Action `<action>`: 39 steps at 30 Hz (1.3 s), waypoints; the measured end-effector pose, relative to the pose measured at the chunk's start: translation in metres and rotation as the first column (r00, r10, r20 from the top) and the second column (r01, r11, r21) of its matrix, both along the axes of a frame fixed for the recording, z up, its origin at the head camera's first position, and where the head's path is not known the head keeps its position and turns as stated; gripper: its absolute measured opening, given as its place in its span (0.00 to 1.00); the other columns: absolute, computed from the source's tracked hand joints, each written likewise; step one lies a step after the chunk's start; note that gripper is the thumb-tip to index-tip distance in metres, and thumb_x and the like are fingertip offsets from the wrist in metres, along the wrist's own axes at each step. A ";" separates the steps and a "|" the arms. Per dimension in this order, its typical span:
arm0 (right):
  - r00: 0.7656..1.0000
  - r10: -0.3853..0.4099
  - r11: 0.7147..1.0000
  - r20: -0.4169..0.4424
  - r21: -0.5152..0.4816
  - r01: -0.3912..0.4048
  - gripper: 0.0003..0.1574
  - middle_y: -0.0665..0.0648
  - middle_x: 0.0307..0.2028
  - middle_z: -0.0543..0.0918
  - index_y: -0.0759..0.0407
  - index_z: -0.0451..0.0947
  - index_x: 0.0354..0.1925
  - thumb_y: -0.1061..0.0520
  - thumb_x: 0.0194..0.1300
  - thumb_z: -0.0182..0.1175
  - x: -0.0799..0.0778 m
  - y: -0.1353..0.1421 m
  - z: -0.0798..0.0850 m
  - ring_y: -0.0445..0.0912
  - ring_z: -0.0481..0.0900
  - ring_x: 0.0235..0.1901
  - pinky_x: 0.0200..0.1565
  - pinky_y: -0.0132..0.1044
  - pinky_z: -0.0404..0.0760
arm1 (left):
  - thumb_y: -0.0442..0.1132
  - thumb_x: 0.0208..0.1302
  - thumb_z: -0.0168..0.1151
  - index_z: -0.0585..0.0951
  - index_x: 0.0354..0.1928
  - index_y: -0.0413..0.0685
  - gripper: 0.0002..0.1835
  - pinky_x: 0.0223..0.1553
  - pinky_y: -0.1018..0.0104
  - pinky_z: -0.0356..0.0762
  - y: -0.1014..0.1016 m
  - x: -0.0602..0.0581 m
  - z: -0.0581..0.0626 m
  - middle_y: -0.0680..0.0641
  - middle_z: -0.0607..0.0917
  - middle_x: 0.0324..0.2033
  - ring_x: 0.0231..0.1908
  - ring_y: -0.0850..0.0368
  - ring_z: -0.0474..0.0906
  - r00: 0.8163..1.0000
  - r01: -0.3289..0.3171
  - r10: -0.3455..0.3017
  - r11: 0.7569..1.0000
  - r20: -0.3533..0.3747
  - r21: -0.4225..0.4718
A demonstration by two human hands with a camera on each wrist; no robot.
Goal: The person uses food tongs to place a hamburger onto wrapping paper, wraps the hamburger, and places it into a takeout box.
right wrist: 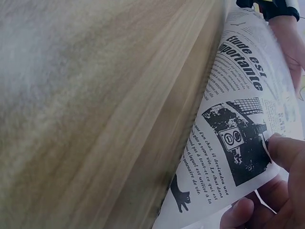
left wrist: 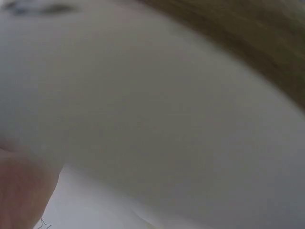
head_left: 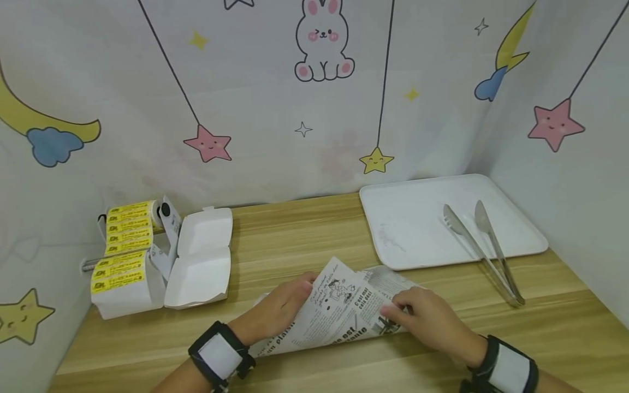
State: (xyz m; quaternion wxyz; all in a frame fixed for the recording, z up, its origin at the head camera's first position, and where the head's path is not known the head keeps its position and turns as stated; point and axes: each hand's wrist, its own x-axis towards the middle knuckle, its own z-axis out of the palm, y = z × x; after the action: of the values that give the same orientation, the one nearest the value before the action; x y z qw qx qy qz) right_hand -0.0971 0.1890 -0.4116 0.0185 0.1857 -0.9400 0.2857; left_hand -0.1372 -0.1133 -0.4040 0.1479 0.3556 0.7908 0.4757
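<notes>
A sheet of newsprint-patterned wrapping paper (head_left: 339,305), folded over itself, is held between the two hands just above the table. My left hand (head_left: 277,311) grips its left side, most of the fingers hidden by the paper. On the right side, my right hand (head_left: 432,316) pinches the edge, with the thumb on the printed face and the curled fingers at the edge and behind. Close up in the right wrist view, the paper (right wrist: 238,138) shows black French text and pictures. Pale, blurred paper (left wrist: 157,109) fills most of the left wrist view. Whether anything lies inside the fold is hidden.
Left of the hands stands a label dispenser (head_left: 130,289) with a roll of yellow labels (head_left: 129,224). Beside it sits an open white takeaway box (head_left: 201,273). At the back right, metal tongs (head_left: 486,254) lie across the front edge of a white tray (head_left: 408,218).
</notes>
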 end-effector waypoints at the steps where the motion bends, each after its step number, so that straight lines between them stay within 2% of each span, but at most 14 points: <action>1: 1.000 -0.003 1.000 0.010 -0.002 0.003 0.26 0.38 0.13 0.61 0.40 0.65 0.14 0.32 0.61 0.54 -0.001 0.000 -0.001 0.33 0.61 0.17 0.20 0.28 0.62 | 0.47 0.78 0.33 0.67 0.65 0.54 0.21 0.38 0.68 0.81 0.001 0.000 0.000 0.48 0.84 0.49 0.40 0.63 0.83 1.000 -0.024 0.024 1.000 0.012 -0.015; 5: 0.998 -0.026 1.000 0.056 0.003 0.026 0.29 0.39 0.12 0.58 0.44 0.62 0.14 0.31 0.60 0.54 -0.003 -0.002 -0.005 0.34 0.59 0.15 0.18 0.28 0.59 | 0.53 0.71 0.48 0.66 0.66 0.57 0.24 0.37 0.69 0.81 0.006 -0.002 -0.002 0.52 0.83 0.48 0.38 0.66 0.82 0.996 -0.094 0.093 0.993 -0.016 -0.077; 8: 0.996 -0.041 0.999 0.083 0.007 0.040 0.30 0.40 0.12 0.58 0.46 0.62 0.14 0.30 0.60 0.54 -0.004 -0.003 -0.006 0.34 0.59 0.15 0.18 0.28 0.59 | 0.48 0.68 0.54 0.61 0.69 0.56 0.29 0.43 0.68 0.80 0.008 -0.001 -0.003 0.53 0.82 0.50 0.44 0.64 0.80 0.987 -0.144 0.134 0.984 -0.093 -0.107; 11: 0.994 -0.041 0.999 0.097 0.007 0.041 0.29 0.40 0.12 0.59 0.46 0.63 0.14 0.30 0.59 0.55 -0.004 -0.003 -0.007 0.34 0.60 0.15 0.18 0.28 0.59 | 0.42 0.66 0.59 0.56 0.72 0.53 0.35 0.45 0.66 0.79 0.010 0.000 -0.002 0.51 0.77 0.55 0.48 0.61 0.78 0.973 -0.193 0.174 0.974 -0.151 -0.117; 13: 0.994 -0.042 0.999 0.098 0.012 0.041 0.29 0.40 0.12 0.59 0.46 0.63 0.14 0.31 0.59 0.56 -0.004 -0.004 -0.008 0.34 0.60 0.15 0.18 0.28 0.59 | 0.39 0.64 0.60 0.57 0.71 0.52 0.36 0.45 0.66 0.79 0.011 0.001 -0.003 0.50 0.73 0.57 0.49 0.60 0.77 0.964 -0.211 0.186 0.970 -0.189 -0.120; 16: 0.994 -0.044 0.999 0.102 0.019 0.042 0.29 0.40 0.12 0.60 0.46 0.64 0.15 0.30 0.59 0.55 -0.004 -0.004 -0.010 0.34 0.60 0.15 0.18 0.28 0.59 | 0.37 0.62 0.62 0.66 0.65 0.51 0.29 0.51 0.67 0.76 0.012 -0.001 -0.007 0.50 0.71 0.60 0.55 0.59 0.74 0.949 -0.200 0.159 0.971 -0.272 -0.133; 20: 0.993 -0.043 0.999 0.110 0.021 0.041 0.29 0.39 0.12 0.60 0.45 0.64 0.15 0.29 0.59 0.55 -0.003 -0.004 -0.011 0.34 0.60 0.15 0.18 0.28 0.59 | 0.37 0.63 0.60 0.78 0.54 0.51 0.16 0.57 0.66 0.72 0.015 -0.002 -0.010 0.50 0.71 0.62 0.60 0.58 0.70 0.918 -0.183 0.088 0.959 -0.388 -0.216; 22: 0.993 -0.041 0.999 0.108 0.018 0.039 0.29 0.39 0.12 0.60 0.46 0.64 0.15 0.30 0.59 0.55 -0.002 -0.004 -0.012 0.34 0.60 0.15 0.18 0.28 0.59 | 0.38 0.65 0.59 0.80 0.53 0.49 0.15 0.55 0.67 0.74 0.017 -0.001 -0.008 0.49 0.70 0.63 0.57 0.58 0.72 0.913 -0.178 0.062 0.949 -0.403 -0.258; 25: 0.995 -0.037 0.999 0.097 0.014 0.036 0.29 0.39 0.12 0.59 0.45 0.64 0.15 0.30 0.59 0.55 -0.002 -0.004 -0.012 0.33 0.60 0.15 0.18 0.28 0.59 | 0.38 0.66 0.57 0.80 0.55 0.47 0.16 0.49 0.70 0.76 0.018 0.001 -0.008 0.46 0.67 0.65 0.53 0.59 0.75 0.906 -0.192 0.062 0.942 -0.419 -0.276; 32: 0.997 -0.019 1.000 0.072 0.019 0.017 0.27 0.38 0.12 0.61 0.43 0.65 0.16 0.29 0.58 0.54 0.001 -0.003 -0.011 0.33 0.60 0.15 0.18 0.28 0.60 | 0.37 0.60 0.64 0.78 0.56 0.52 0.20 0.44 0.69 0.79 0.020 0.004 -0.006 0.48 0.61 0.67 0.53 0.59 0.73 0.882 -0.278 0.168 0.940 -0.441 -0.197; 35: 0.997 -0.011 1.000 0.074 0.018 0.009 0.26 0.38 0.13 0.62 0.41 0.66 0.17 0.28 0.58 0.54 0.002 -0.003 -0.010 0.33 0.61 0.15 0.18 0.28 0.61 | 0.34 0.58 0.65 0.79 0.51 0.52 0.17 0.46 0.67 0.79 0.019 0.004 -0.006 0.47 0.63 0.65 0.54 0.57 0.72 0.879 -0.281 0.185 0.945 -0.440 -0.165; 39: 0.997 -0.014 1.000 0.079 0.016 0.013 0.25 0.38 0.13 0.63 0.41 0.67 0.18 0.29 0.58 0.55 0.002 -0.003 -0.009 0.33 0.61 0.15 0.18 0.28 0.61 | 0.32 0.60 0.63 0.83 0.47 0.50 0.14 0.48 0.68 0.78 0.021 0.003 -0.007 0.47 0.70 0.60 0.55 0.56 0.72 0.881 -0.260 0.147 0.945 -0.450 -0.200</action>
State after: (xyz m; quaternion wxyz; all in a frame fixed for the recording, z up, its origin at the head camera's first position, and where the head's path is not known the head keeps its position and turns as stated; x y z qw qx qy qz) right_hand -0.0949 0.1861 -0.4202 -0.0184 0.1679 -0.9434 0.2853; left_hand -0.1342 -0.0924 -0.4109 -0.0366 0.3439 0.8913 0.2933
